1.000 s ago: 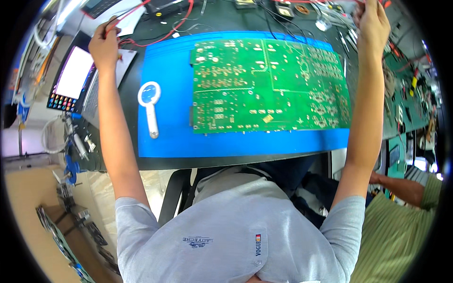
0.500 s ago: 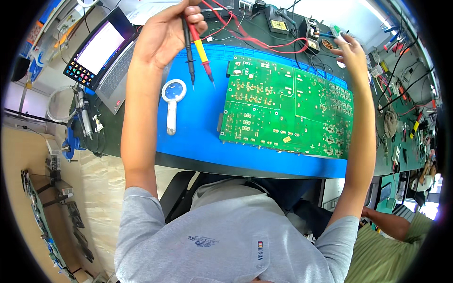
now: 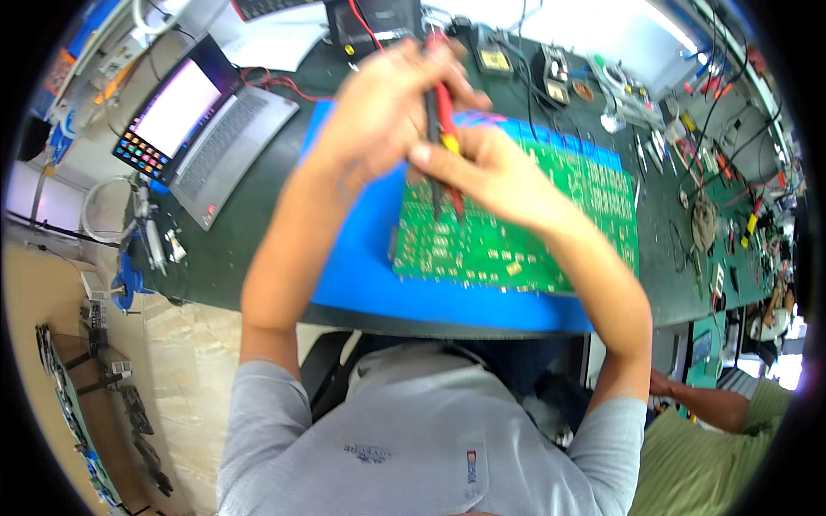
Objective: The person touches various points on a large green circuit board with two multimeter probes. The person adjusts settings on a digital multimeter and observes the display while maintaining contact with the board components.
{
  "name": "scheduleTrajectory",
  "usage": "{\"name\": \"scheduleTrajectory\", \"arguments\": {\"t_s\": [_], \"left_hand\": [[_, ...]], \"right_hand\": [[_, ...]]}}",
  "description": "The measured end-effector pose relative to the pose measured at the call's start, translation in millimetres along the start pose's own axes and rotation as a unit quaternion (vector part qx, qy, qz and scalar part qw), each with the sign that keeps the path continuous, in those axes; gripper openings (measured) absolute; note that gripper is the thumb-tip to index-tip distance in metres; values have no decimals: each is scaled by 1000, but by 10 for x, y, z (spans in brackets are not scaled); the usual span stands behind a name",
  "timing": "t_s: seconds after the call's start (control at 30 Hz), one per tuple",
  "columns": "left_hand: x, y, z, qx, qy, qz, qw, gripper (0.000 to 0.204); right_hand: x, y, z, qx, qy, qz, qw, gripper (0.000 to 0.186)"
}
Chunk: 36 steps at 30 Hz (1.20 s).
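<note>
Blurred by motion, my left hand [image 3: 379, 112] is closed round the upper part of two test probes, a black one [image 3: 433, 120] and a red one with a yellow band [image 3: 446, 112]. My right hand [image 3: 495, 168] meets them lower down, its thumb across the front of the probes and its fingers closed about them. The tips point down over a large green circuit board [image 3: 516, 249], apparently just above its left half; contact cannot be made out. The board lies on a blue mat [image 3: 361, 267]. No magnifier shows; my left forearm covers its earlier place.
An open laptop [image 3: 219, 138] stands at the left on the dark bench [image 3: 211, 258]. Soldering stands [image 3: 495, 60] and cables line the back. Hand tools [image 3: 654, 150] lie at the right. Another person's arm [image 3: 701, 404] is at the lower right.
My left hand has brought the probes rightward and down over the board. My right hand has come in from the far right onto the probes. The magnifier has gone from sight.
</note>
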<state>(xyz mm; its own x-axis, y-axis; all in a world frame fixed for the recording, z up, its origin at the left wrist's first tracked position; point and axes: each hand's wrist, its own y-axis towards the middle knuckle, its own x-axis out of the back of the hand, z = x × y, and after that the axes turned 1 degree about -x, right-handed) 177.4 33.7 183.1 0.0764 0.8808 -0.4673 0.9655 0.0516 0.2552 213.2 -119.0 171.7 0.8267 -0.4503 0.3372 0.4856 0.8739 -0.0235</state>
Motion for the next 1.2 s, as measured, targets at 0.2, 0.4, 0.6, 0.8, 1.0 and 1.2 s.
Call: {"name": "scheduleTrajectory", "arguments": {"t_s": [0.2,0.4,0.6,0.8,1.0,1.2], "left_hand": [[297,8,-41,8,253,-26,967,47],[1808,375,-407,-120,105,-288,944,37],[2663,707,-622,-221,60,-336,913,62],[2627,852,-629,-257,72,-335,904,59],[2661,898,-679,-246,130,-378,883,53],[2678,687,-572,-213,30,-401,890,32]], "right_hand": [[264,-416,-62,-33,62,-139,988,36],[533,-1049,-498,-77,130,-262,953,37],[337,-1227,-817,-69,86,-301,947,34],[309,-1257,-775,-109,6,-243,964,27],[247,-1210,-752,-85,12,-269,959,29],[288,-1238,-784,-83,0,-287,954,37]]}}
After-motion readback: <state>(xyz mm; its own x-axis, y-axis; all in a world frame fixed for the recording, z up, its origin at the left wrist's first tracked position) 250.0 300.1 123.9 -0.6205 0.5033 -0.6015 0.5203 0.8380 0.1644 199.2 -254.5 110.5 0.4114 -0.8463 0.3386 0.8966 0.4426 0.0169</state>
